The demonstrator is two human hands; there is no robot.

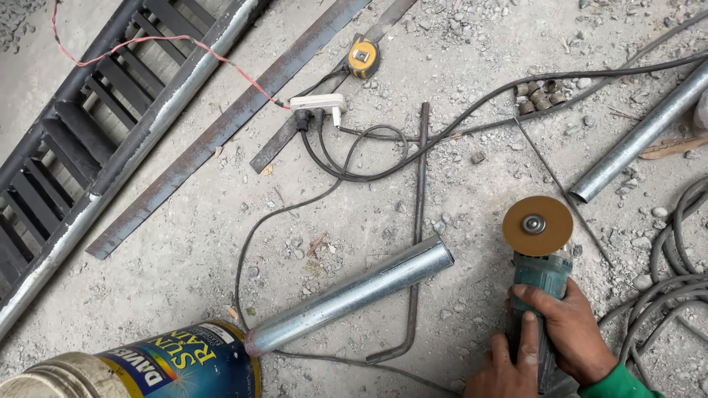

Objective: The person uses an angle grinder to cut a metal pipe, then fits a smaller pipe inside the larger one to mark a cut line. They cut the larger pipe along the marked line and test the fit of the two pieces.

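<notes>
My right hand, in a green sleeve, wraps the teal body of an angle grinder from the right. My left hand grips the same body from below, at the frame's bottom edge. The grinder's tan cutting disc faces up, just above the concrete floor. To its left, apart from the disc, lies a galvanised steel pipe. The pipe's near end rests on a tipped paint can with a blue and yellow label.
A second pipe lies at the right and a bent thin rod crosses the floor. Flat steel bars, a metal grate, a tape measure, a socket block with cables, short pipe offcuts and coiled hoses surround them.
</notes>
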